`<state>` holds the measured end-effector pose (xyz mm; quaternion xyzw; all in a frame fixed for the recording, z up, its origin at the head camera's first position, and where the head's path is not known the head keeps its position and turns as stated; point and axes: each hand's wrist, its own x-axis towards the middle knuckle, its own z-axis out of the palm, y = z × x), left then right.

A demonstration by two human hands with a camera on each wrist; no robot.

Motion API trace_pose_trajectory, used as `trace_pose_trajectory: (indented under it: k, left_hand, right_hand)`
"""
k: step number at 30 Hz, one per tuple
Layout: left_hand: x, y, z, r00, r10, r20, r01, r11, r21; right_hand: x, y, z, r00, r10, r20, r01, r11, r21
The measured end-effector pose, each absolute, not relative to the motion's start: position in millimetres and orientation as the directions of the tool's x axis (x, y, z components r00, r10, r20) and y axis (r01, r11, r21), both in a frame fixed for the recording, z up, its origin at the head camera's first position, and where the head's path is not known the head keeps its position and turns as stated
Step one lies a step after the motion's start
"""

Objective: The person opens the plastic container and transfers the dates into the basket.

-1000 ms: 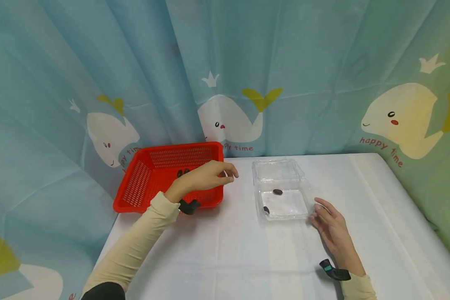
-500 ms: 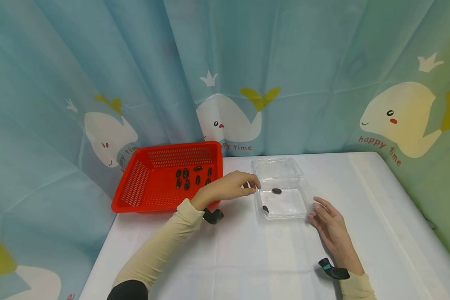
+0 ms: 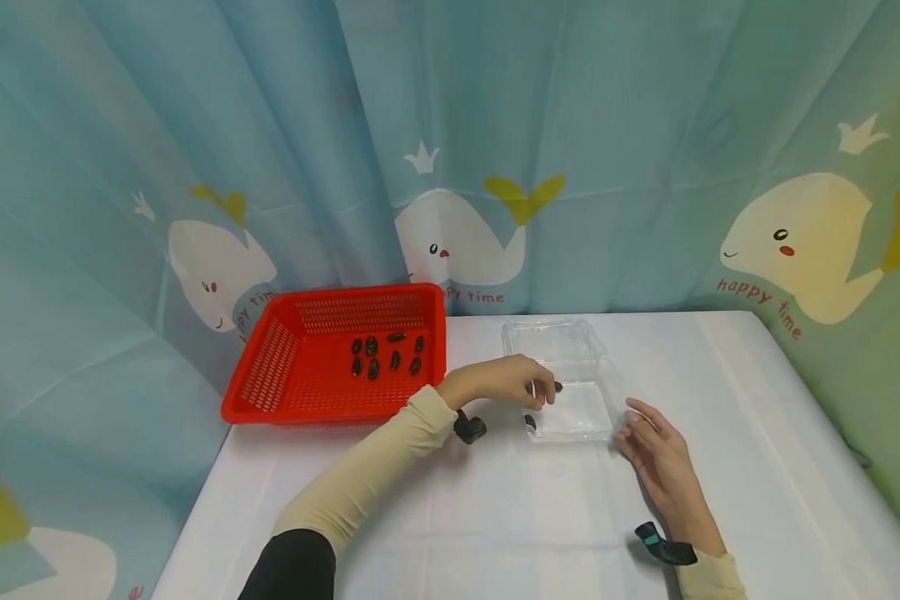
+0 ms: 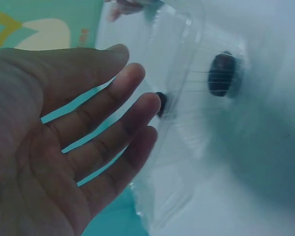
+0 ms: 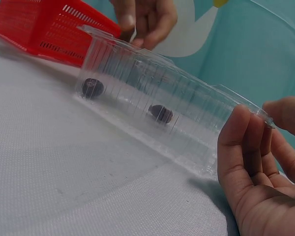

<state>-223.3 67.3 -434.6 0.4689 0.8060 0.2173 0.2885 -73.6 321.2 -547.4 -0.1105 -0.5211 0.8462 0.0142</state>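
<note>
A clear plastic container (image 3: 579, 414) with its lid (image 3: 551, 340) folded back lies on the white table (image 3: 495, 517). Two dark dates lie in it, one (image 5: 92, 87) near the left wall and one (image 5: 161, 113) further in. My left hand (image 3: 537, 392) hangs over the container's left rim (image 5: 108, 37). Its thumb and fingers (image 5: 157, 22) pinch a small dark date (image 5: 132, 33). My right hand (image 3: 633, 421) rests on the table. Its straight fingers (image 5: 241, 142) touch the container's near right corner.
A red mesh basket (image 3: 270, 367) with several dark dates (image 3: 382, 357) stands at the back left of the table. A blue whale-print curtain (image 3: 450, 150) hangs right behind it. Green curtain closes the right side.
My left hand has travelled right from the basket to the container's left rim, fingers still pinched. The right hand has stayed at the container's corner.
</note>
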Motion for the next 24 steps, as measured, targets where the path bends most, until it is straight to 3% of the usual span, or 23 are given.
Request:
trace_pose_trajectory:
  k: [9, 18, 21, 24]
  left_hand:
    - [-222, 86, -442, -0.339, 0.855, -0.393, 0.728, 0.503, 0.466]
    - [-211, 99, -442, -0.460, 0.757, -0.464, 0.813, 0.570, 0.122]
    - [-210, 100, -446, -0.465, 0.749, -0.472, 0.814, 0.571, 0.103]
    - [-210, 100, -448, -0.437, 0.761, -0.478, 0.807, 0.567, 0.165]
  right_hand:
    - [-74, 319, -548, -0.973, 0.154, -0.171, 0.090, -0.426, -0.900]
    - [-74, 319, -547, -0.967, 0.163, -0.194, 0.111, -0.416, -0.903]
    - [-74, 318, -546, -0.968, 0.161, -0.191, 0.109, -0.416, -0.903]
    - [-75, 319, -547, -0.967, 0.165, -0.193, 0.110, -0.414, -0.904]
